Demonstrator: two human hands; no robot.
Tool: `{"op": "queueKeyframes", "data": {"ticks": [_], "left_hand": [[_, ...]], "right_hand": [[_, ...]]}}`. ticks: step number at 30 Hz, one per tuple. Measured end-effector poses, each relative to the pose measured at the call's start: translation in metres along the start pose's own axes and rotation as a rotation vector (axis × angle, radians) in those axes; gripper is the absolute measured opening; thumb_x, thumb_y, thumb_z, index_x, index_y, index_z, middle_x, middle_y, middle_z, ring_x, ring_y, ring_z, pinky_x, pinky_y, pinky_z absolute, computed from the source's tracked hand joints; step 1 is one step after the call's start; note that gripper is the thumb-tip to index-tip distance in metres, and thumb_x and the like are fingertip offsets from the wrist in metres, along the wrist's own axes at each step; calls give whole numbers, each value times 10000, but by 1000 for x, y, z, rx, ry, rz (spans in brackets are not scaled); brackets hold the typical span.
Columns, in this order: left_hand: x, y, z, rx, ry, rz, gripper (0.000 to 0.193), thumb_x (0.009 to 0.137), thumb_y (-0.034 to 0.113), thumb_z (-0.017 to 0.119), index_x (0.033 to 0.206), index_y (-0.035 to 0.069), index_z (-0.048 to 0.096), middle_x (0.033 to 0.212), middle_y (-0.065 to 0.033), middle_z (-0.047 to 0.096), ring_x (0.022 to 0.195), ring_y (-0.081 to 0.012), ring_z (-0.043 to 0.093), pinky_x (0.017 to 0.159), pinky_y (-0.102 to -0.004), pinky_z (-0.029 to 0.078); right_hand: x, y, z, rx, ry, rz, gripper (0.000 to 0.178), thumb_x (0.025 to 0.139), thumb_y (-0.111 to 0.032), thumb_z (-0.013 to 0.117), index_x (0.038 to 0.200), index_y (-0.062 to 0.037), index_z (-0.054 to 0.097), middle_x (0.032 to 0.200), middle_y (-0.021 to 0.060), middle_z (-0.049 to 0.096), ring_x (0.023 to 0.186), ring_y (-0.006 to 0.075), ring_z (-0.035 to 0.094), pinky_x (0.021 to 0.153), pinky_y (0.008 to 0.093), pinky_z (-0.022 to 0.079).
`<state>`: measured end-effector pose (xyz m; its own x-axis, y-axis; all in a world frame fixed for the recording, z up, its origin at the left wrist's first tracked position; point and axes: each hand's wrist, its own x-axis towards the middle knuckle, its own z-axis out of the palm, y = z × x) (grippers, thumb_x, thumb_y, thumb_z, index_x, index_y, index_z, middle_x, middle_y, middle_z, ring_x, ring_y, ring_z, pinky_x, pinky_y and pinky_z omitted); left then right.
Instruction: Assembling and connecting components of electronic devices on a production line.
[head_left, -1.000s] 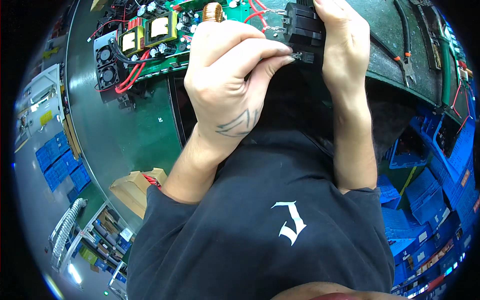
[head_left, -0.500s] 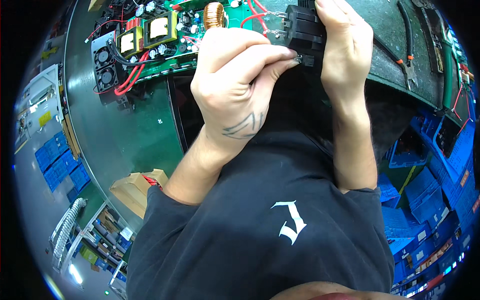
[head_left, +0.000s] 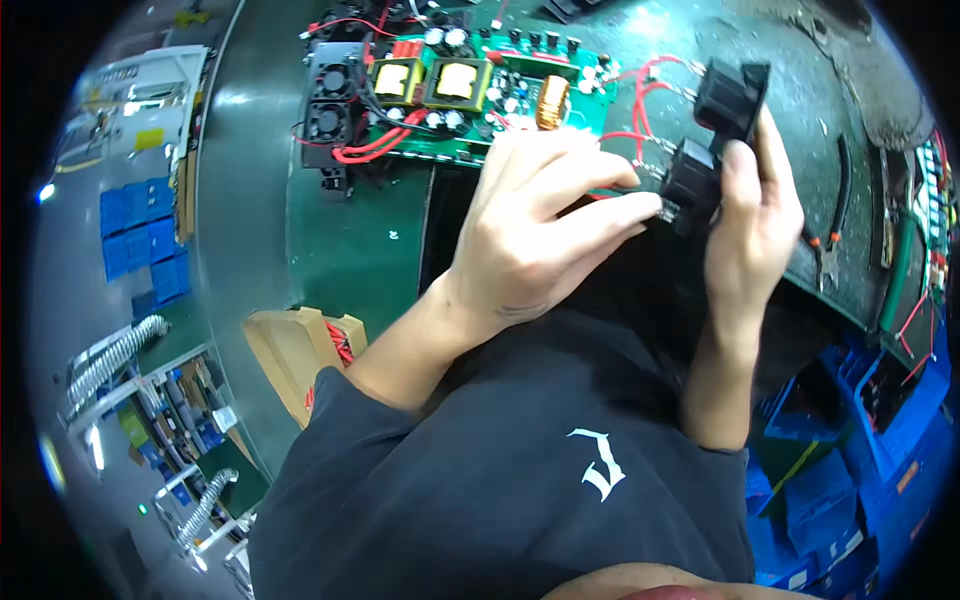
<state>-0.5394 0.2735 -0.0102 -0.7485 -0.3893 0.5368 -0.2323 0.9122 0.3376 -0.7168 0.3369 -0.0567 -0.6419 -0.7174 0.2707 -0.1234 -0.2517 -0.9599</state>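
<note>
Black socket block [head_left: 702,163] clasped in my right hand [head_left: 752,225]; left hand [head_left: 525,225] pinch unclear; brace block, keep red wires [head_left: 641,98] slack.

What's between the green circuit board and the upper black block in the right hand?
Red wires run between the circuit board and upper black block, with green tabletop behind them; head view.

The black socket assembly [head_left: 692,172] sits tilted, its two blocks one beyond the other. Red wires [head_left: 640,105] meet its left side.
</note>
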Motion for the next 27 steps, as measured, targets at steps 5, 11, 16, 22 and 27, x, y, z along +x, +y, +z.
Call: {"op": "queueKeyframes", "data": {"ticks": [5,11,16,22,27], "left_hand": [[7,-27,-78,344,-165,-121,521,707,77,850,1215,73,738,1257,-124,674,1150,-324,623,995,-413,501],[18,-59,-104,599,-500,-210,1410,491,267,998,1641,161,191,1638,-182,274,1484,-380,328,1214,-469,324],[13,-91,-84,609,-604,-33,1375,482,195,988,1625,128,226,1593,-176,331,1437,-381,388,1198,-468,346],[11,-102,-86,449,-594,-38,1380,411,129,986,1600,109,286,1463,-208,375,1359,-425,433,1157,-475,391],[8,-98,-98,469,-622,-79,1325,422,118,966,1583,122,329,1456,-205,379,1323,-430,452,1144,-478,393]], "right_hand": [[-11,-17,-31,-145,-122,198,500,948,-84,661,1420,50,568,1222,167,707,884,91,630,729,244,511],[-24,-36,-50,-257,-62,20,520,875,11,644,1395,17,611,1210,146,713,835,87,630,609,208,460],[-44,-51,-79,-312,-64,-42,505,852,26,613,1355,8,647,1200,122,721,838,99,629,643,204,448],[-63,-42,-96,-265,44,0,439,900,-31,576,1328,20,659,1146,124,739,840,112,630,752,230,477],[-74,-42,-106,-298,-39,56,423,978,-24,535,1389,48,603,1220,158,706,935,115,613,900,269,495]]}}
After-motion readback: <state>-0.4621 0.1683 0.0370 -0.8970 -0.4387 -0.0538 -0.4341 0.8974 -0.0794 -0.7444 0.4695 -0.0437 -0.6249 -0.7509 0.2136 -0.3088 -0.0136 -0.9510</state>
